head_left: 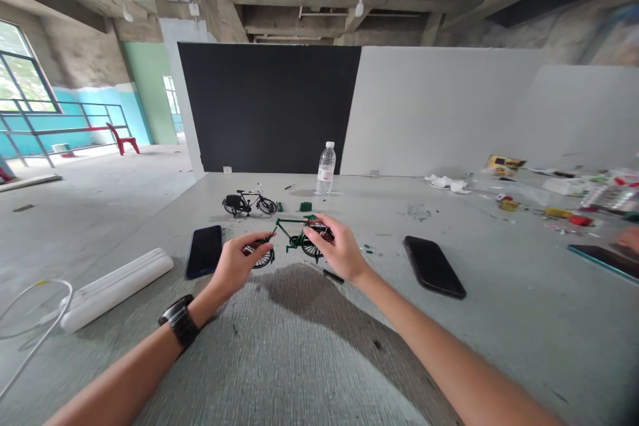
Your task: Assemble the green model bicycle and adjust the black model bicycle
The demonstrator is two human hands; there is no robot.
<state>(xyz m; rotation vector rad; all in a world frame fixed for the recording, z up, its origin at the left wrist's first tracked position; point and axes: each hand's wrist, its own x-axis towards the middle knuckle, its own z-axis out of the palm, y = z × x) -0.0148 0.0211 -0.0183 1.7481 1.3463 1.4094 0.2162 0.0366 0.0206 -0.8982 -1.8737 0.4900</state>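
A small green model bicycle [294, 239] is held up just over the grey table between my two hands. My left hand [233, 265] pinches its front wheel at the left, with the fingers closed on the rim. At the saddle and rear wheel, my right hand [343, 251] grips the other end, thumb toward me. The fingers hide parts of both wheels. Behind it, a black model bicycle [233, 202] stands upright with a dark bag at its rear. Small green pieces [305, 206] lie near it, and a thin black rod [333, 276] lies below my right hand.
A dark phone [204, 251] lies left, another phone [434, 266] right. A white power strip [117, 289] with a cable is at far left. A water bottle [325, 172] stands before the black-and-white partition [269, 106]. Clutter and a blurred hand [630, 238] are far right.
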